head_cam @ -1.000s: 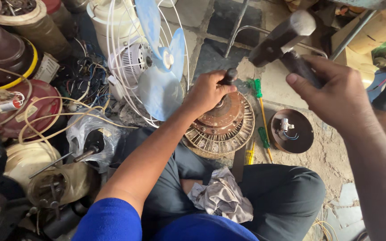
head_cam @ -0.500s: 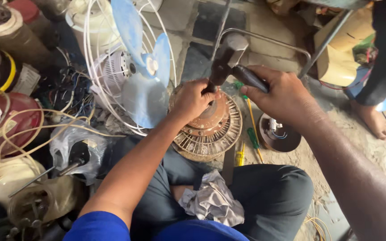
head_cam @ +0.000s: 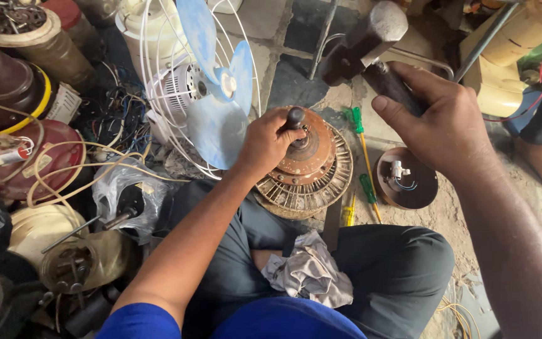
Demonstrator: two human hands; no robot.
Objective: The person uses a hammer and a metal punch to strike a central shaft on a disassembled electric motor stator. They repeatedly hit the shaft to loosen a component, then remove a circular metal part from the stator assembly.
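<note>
Under the left hand [head_cam: 268, 141], clamped, a half-hidden tool [head_cam: 295, 117]; right hand [head_cam: 445, 120] gripping hammer [head_cam: 362, 43].

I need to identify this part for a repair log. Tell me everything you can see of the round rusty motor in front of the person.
The round rusty-brown metal motor lies flat on the floor between the person's knees, beside the blue-bladed table fan. A smooth domed cap sits in its middle, ringed by pale, dirty radial fins. The left hand holds a dark-handled tool upright on its centre, while the right hand holds a hammer raised above it, not touching.
</note>
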